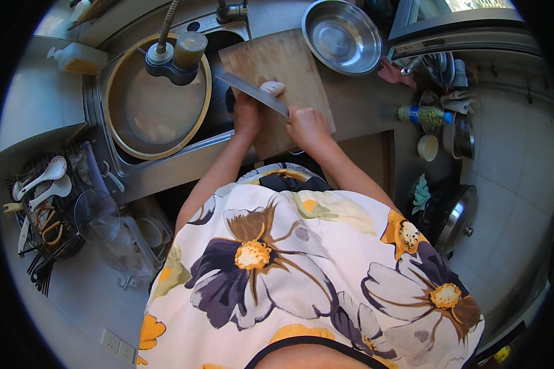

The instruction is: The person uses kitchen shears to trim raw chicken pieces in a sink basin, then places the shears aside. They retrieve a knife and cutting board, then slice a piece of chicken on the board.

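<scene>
My right hand grips the handle of a kitchen knife with a broad steel blade. The blade slants up and left over a wooden cutting board. Just beyond it, a small pale piece of food with a lined surface lies on the board; its kind is unclear. My left hand is at the board's left edge, on the near side of the blade. Its fingers are partly hidden by the knife, so whether they hold anything cannot be seen.
Left of the board, a large round basin of cloudy water sits in the sink, under a hose faucet head. A steel bowl stands at the board's far right. Further right are a bottle, a small cup and a lidded pan.
</scene>
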### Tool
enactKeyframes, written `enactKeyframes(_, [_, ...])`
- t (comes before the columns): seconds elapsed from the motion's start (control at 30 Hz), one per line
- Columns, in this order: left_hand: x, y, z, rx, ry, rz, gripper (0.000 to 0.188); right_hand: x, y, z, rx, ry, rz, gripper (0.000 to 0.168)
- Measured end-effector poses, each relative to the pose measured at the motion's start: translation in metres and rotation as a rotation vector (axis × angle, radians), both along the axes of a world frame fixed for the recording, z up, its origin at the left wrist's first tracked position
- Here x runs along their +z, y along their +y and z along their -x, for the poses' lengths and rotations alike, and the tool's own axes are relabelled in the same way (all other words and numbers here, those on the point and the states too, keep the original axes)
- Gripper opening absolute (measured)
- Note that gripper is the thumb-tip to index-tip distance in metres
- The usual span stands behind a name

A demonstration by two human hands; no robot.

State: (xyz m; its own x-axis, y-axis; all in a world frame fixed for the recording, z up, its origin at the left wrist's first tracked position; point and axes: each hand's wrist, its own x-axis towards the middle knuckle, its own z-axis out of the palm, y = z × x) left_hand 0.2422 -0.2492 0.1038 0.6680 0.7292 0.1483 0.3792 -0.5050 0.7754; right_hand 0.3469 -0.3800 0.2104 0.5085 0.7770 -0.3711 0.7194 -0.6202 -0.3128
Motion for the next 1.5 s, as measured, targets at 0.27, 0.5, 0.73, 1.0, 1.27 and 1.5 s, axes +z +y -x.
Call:
enactKeyframes(0.27, [-0.018,-0.001,0.010,-0.012,-0.030,-0.089,0.024,0.019,-0.020,0.013,-0.068,0.016,0.088,0.018])
enactKeyframes(0.5, [-0.010,0.004,0.009,-0.020,-0.100,-0.109,0.023,0.022,-0.024,0.013,-0.050,0.024,0.099,0.018])
enactKeyframes(0.73, [0.001,0.004,0.006,-0.016,-0.091,-0.076,0.019,0.016,-0.009,0.011,-0.062,0.039,0.156,0.018])
enactKeyframes(1.0, [-0.023,0.008,0.008,0.053,-0.010,-0.039,0.023,-0.026,0.029,0.023,-0.047,-0.033,0.053,0.016])
enactKeyframes(1.27, [-0.025,0.006,0.004,0.079,0.075,-0.050,0.027,-0.011,0.012,0.009,-0.047,0.042,-0.061,0.017])
enactKeyframes(1.5, [0.010,-0.003,-0.010,-0.042,0.199,-0.125,0.042,0.008,-0.054,-0.006,-0.268,0.044,-0.178,0.026])
